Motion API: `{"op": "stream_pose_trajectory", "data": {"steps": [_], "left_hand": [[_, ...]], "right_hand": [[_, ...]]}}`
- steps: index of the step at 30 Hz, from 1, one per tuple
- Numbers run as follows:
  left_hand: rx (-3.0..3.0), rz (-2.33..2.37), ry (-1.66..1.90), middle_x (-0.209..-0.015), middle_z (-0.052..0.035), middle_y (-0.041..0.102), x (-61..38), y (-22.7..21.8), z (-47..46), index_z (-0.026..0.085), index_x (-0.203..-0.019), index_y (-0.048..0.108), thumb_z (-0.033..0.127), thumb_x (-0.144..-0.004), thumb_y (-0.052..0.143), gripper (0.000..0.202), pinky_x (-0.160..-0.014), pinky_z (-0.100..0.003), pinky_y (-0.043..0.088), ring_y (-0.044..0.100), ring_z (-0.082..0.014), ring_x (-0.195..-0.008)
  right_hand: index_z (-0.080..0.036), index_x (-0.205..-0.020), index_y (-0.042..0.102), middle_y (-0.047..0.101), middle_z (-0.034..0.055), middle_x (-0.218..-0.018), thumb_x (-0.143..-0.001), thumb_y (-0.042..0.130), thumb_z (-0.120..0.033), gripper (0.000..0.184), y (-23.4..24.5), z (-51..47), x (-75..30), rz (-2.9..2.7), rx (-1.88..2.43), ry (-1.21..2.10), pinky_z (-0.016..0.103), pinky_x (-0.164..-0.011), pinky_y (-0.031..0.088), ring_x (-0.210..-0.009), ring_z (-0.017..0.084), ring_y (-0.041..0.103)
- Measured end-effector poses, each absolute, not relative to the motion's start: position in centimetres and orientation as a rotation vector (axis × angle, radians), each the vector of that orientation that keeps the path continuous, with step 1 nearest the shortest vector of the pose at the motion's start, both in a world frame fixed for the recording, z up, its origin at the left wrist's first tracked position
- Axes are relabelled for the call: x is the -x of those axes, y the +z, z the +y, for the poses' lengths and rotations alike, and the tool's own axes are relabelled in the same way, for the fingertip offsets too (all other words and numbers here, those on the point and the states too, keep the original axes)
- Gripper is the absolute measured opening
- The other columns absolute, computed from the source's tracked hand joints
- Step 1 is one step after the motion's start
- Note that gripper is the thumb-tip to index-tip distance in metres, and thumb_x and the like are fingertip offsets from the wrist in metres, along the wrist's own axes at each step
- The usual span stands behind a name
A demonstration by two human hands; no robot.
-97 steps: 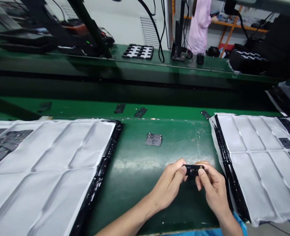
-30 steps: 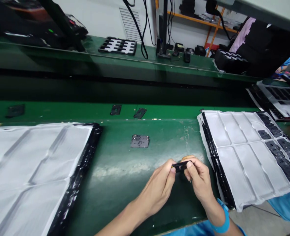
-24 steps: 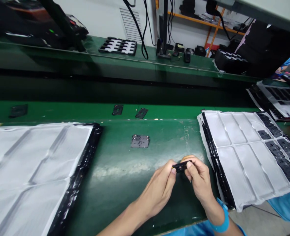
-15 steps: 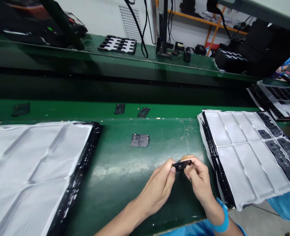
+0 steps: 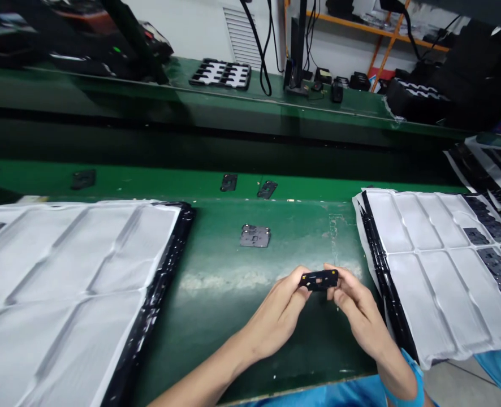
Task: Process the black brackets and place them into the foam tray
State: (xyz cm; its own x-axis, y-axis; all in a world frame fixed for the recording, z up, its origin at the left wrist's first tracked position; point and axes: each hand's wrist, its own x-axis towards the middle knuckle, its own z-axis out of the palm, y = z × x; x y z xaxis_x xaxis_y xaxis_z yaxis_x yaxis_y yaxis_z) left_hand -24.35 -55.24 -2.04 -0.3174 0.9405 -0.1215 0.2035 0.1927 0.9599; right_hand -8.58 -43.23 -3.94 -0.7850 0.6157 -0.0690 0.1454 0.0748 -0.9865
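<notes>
Over the green bench, my left hand (image 5: 282, 308) pinches the left end of a small black plastic part (image 5: 319, 280). The part is thin, held edge-up, with an opening near its middle and yellow spots at both ends. My right hand (image 5: 358, 305) is closed around its right end, the fingers partly behind it and the thumb lower down. A flat dark grey plastic plate (image 5: 255, 237) with small knobs along its top edge lies on the bench beyond my left hand.
White-lined trays (image 5: 81, 260) stand at left. Another stack of trays (image 5: 420, 254) at right has dark plates in some compartments. Several plates, one here (image 5: 229, 182), lie on the green strip behind. A black-and-white tray (image 5: 220, 73) sits on the back ledge.
The black part has turned so its long side with the opening faces me more. My right fingers have loosened and shifted at its right end. The view has swung slightly left.
</notes>
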Motion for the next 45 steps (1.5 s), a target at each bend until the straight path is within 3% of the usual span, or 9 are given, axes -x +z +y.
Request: {"op": "stream_pose_trajectory", "data": {"steps": [4,8,16,25,34,40,45], "left_hand": [[-1.057,1.67,1.211,-0.075,0.0018,0.052,24.1,-2.8,-55.2,0.023,-0.084,0.049,0.035,-0.107,0.03,0.032,-0.069,-0.029,0.041,0.05,-0.0176,-0.071],[-1.057,1.694,1.232,-0.07,0.004,0.045,24.0,-3.6,-55.2,0.023,-0.081,0.045,0.038,-0.108,0.028,0.035,-0.065,-0.029,0.037,0.045,-0.0166,-0.066],[-1.031,1.653,1.295,-0.067,0.0054,0.04,24.1,-4.4,-55.2,0.023,-0.078,0.043,0.047,-0.109,0.028,0.042,-0.063,-0.029,0.033,0.041,-0.015,-0.062],[-1.037,1.613,1.292,-0.071,0.0034,0.046,24.1,-4.0,-55.6,0.022,-0.08,0.045,0.045,-0.108,0.03,0.04,-0.065,-0.028,0.036,0.045,-0.0151,-0.065],[-0.675,1.563,1.386,-0.061,0.0055,0.039,23.7,-3.8,-55.1,0.024,-0.068,0.038,0.039,-0.099,0.035,0.035,-0.055,-0.026,0.03,0.034,-0.013,-0.058],[-0.654,1.482,1.379,-0.066,0.0055,0.042,22.5,-3.1,-55.5,0.023,-0.075,0.041,0.047,-0.102,0.04,0.036,-0.056,-0.024,0.032,0.037,-0.0127,-0.061],[-0.742,1.462,1.347,-0.074,0.0047,0.042,22.5,-2.9,-56.2,0.022,-0.082,0.046,0.052,-0.106,0.039,0.038,-0.058,-0.024,0.034,0.037,-0.0135,-0.065]], "right_hand": [[-0.019,-0.134,0.066,0.057,-0.0034,-0.066,-0.106,0.052,-0.036,0.035,-4.1,-43.9,8.6,-1.975,0.825,1.698,0.028,-0.062,0.048,-0.06,0.016,0.058],[-0.017,-0.125,0.069,0.055,-0.0046,-0.061,-0.107,0.053,-0.037,0.032,-4.5,-44.4,9.2,-1.929,0.812,1.646,0.025,-0.055,0.045,-0.054,0.014,0.054],[-0.018,-0.122,0.072,0.058,-0.0017,-0.076,-0.107,0.054,-0.031,0.027,-4.3,-44.6,9.3,-1.915,0.694,1.633,0.025,-0.055,0.048,-0.055,0.012,0.058],[-0.022,-0.123,0.073,0.056,-0.0008,-0.084,-0.108,0.053,-0.025,0.025,-4.3,-44.5,9.1,-1.918,0.656,1.648,0.024,-0.054,0.046,-0.055,0.009,0.058],[-0.026,-0.131,0.07,0.059,0.0011,-0.089,-0.108,0.05,-0.022,0.031,-4.1,-45.4,8.9,-2.03,0.568,1.55,0.026,-0.06,0.048,-0.061,0.012,0.058],[-0.019,-0.123,0.073,0.052,-0.0065,-0.057,-0.104,0.054,-0.026,0.027,-4.4,-45.1,9.2,-1.827,0.767,1.655,0.022,-0.051,0.043,-0.047,0.011,0.052],[-0.017,-0.101,0.075,0.05,-0.0071,-0.052,-0.101,0.059,-0.03,0.022,-4.3,-45.3,10.0,-1.723,0.838,1.678,0.019,-0.044,0.038,-0.042,0.009,0.046]]}}
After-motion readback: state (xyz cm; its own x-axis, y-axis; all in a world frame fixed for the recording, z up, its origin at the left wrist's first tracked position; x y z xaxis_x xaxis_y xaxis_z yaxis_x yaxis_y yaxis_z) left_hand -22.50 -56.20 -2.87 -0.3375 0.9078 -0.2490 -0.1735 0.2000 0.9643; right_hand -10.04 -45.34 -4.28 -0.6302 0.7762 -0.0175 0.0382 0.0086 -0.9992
